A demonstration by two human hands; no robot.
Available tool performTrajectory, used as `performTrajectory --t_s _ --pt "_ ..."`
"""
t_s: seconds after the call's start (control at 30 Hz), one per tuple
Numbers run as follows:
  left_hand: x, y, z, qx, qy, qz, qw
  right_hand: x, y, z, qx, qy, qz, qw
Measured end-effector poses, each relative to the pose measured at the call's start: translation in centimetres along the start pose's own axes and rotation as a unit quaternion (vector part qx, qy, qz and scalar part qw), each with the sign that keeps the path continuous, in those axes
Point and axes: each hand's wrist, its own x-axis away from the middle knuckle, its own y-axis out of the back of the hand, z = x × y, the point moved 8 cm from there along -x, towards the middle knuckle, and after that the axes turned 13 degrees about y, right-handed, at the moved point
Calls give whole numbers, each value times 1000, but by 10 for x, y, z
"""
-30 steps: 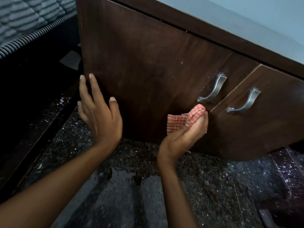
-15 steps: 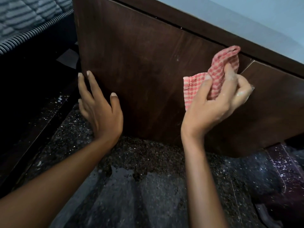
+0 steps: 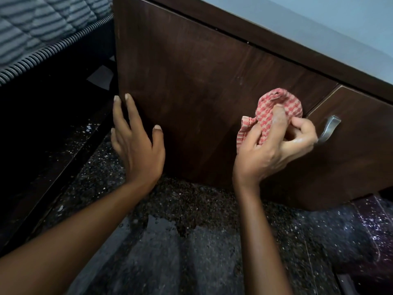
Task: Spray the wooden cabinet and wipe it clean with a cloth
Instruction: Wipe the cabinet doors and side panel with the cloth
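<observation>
Dark speckled stone floor (image 3: 191, 209) seen below, wet-looking patch (image 3: 161, 226) near front. Dark brown wooden cabinet (image 3: 202, 92) stood on it. Red-and-white checked cloth (image 3: 274, 109) bunched, pinched between thumb and curled fingers of right hand (image 3: 272, 150), held at door's right edge, just beside curved metal handle (image 3: 329, 128); contact with wood not confirmed. Left hand (image 3: 136, 150) placed at cabinet's left edge, fingers straight, spread. Risks judged: small contact from bunched cloth, streaks likely left; cloth snagged or knuckles knocked on handle; slip on wet floor.
</observation>
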Motion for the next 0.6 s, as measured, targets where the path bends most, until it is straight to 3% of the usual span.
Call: performTrajectory --t_s 0.03,0.17,0.3,0.43,0.6 --pt "0 0 0 -2 0 3 1000 6 -3 -4 -33 -70 0 997" --pt "-1 0 0 -4 -3 12 1000 12 -3 2 66 -6 17 998" --pt "-1 -1 0 -9 -2 26 1000 26 -3 5 65 -21 13 998" --pt "-1 2 0 -9 4 41 999 57 -11 0 11 -103 81 991" --pt "-4 12 0 1 16 47 999 106 -8 6 -106 -265 137 949"
